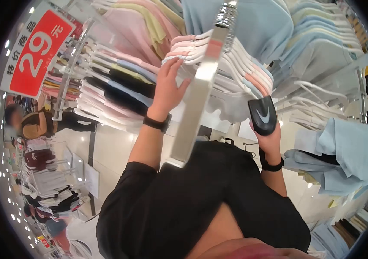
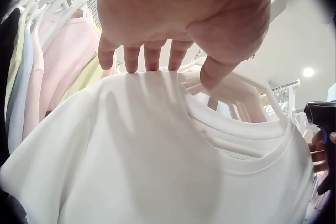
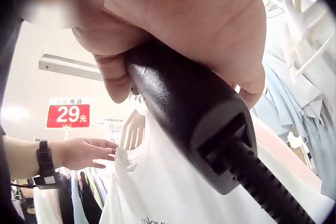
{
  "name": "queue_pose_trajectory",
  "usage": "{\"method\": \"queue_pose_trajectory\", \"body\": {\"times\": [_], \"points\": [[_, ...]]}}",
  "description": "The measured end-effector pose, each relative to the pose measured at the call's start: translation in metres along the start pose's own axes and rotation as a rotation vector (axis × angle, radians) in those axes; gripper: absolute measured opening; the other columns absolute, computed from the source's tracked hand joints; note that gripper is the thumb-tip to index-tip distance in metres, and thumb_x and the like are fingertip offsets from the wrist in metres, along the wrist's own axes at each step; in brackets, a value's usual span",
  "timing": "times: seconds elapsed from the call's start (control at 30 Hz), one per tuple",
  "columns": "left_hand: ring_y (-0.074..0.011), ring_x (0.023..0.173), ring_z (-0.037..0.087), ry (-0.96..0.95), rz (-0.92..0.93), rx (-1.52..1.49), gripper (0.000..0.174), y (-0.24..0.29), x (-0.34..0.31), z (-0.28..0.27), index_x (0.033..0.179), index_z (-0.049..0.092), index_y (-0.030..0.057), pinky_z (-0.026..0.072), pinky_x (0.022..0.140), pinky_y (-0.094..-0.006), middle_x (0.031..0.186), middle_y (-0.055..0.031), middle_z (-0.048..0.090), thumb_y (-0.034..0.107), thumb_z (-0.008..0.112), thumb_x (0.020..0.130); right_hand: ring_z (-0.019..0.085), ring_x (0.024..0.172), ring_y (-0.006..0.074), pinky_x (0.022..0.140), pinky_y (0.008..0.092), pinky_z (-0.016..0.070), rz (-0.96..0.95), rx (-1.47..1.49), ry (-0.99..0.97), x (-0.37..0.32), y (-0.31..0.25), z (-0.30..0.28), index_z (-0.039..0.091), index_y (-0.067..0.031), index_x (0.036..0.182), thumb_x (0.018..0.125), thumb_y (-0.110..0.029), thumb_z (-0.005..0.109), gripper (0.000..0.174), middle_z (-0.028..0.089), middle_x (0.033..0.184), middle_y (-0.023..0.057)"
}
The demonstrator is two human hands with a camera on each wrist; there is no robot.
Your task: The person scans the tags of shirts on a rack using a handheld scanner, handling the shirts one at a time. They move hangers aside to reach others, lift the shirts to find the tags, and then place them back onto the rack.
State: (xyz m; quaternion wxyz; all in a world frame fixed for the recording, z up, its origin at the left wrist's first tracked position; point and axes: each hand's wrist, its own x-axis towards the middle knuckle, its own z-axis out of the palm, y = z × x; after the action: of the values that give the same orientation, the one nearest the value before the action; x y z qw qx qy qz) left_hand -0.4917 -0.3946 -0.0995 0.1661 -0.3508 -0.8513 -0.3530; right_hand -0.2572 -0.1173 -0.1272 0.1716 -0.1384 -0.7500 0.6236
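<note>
My right hand (image 1: 268, 140) grips a black barcode scanner (image 1: 263, 115), whose head faces the row of hanging shirts. A ribbed black cable (image 3: 257, 176) leaves the base of its handle in the right wrist view. With fingers stretched out, my left hand (image 1: 169, 88) touches the shoulder of a white T-shirt (image 2: 136, 150) on a white hanger. In the left wrist view its fingertips (image 2: 152, 66) lie along the shoulder seam, and the thumb is beside the neckline. More white and peach shirts hang close behind on hangers (image 1: 235, 64).
A metal rack bar (image 1: 194, 99) runs over the shirts towards me. A red price sign (image 1: 37, 52) stands at the left above pink, black and white garments (image 1: 115, 86). Light blue clothes (image 1: 343, 151) hang at the right. Another person (image 1: 41, 123) stands in the aisle.
</note>
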Motion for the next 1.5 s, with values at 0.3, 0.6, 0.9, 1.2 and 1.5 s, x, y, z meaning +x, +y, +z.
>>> {"method": "queue_pose_trajectory", "body": {"times": [0.3, 0.6, 0.9, 1.2, 1.5], "points": [[-0.0386, 0.132, 0.051, 0.000, -0.003, -0.068, 0.064, -0.009, -0.010, -0.009, 0.142, 0.056, 0.0073, 0.0427, 0.111, -0.0449, 0.141, -0.0165, 0.053, 0.011, 0.081, 0.083, 0.061, 0.112, 0.0179, 0.099, 0.0320, 0.0488, 0.098, -0.116, 0.061, -0.019, -0.020, 0.019, 0.051, 0.0007, 0.139, 0.081, -0.001, 0.084, 0.067, 0.063, 0.124, 0.0096], [-0.0380, 0.125, 0.054, -0.005, 0.031, -0.184, 0.053, -0.030, -0.015, -0.012, 0.133, 0.063, 0.0059, 0.0445, 0.107, -0.0448, 0.135, -0.0168, 0.056, 0.012, 0.081, 0.084, 0.063, 0.109, 0.0187, 0.095, 0.0315, 0.0499, 0.058, -0.215, 0.180, -0.042, -0.025, 0.038, 0.052, -0.0009, 0.137, 0.081, -0.002, 0.083, 0.064, 0.064, 0.122, 0.0099], [-0.0381, 0.120, 0.061, -0.140, 0.055, -0.437, 0.040, -0.028, -0.091, -0.020, 0.124, 0.065, 0.0031, 0.0484, 0.104, -0.0438, 0.128, -0.0173, 0.064, 0.016, 0.076, 0.088, 0.072, 0.084, 0.0178, 0.080, 0.0332, 0.0544, 0.162, -0.227, 0.281, -0.095, -0.032, 0.060, 0.074, 0.0038, 0.102, 0.083, -0.013, 0.086, 0.028, 0.078, 0.091, 0.0103], [-0.0374, 0.111, 0.065, -0.945, -0.185, -0.325, 0.042, -0.064, -0.203, -0.014, 0.125, 0.067, 0.0053, 0.0532, 0.095, -0.0437, 0.119, -0.0176, 0.069, 0.029, 0.075, 0.091, 0.068, 0.109, 0.0317, 0.093, 0.0413, 0.0533, 0.248, -0.521, -0.238, -0.106, 0.014, 0.079, 0.069, -0.0033, 0.124, 0.089, -0.035, 0.082, 0.049, 0.072, 0.120, 0.0157], [-0.0327, 0.104, 0.070, -0.877, -0.406, -0.362, 0.037, -0.103, -0.238, -0.030, 0.118, 0.069, 0.0037, 0.0552, 0.091, -0.0413, 0.115, -0.0176, 0.072, 0.032, 0.072, 0.094, 0.070, 0.106, 0.0405, 0.089, 0.0450, 0.0540, 0.491, -0.506, -0.343, -0.121, 0.082, 0.080, 0.052, -0.0001, 0.136, 0.084, -0.024, 0.079, 0.063, 0.072, 0.110, 0.0233]]}}
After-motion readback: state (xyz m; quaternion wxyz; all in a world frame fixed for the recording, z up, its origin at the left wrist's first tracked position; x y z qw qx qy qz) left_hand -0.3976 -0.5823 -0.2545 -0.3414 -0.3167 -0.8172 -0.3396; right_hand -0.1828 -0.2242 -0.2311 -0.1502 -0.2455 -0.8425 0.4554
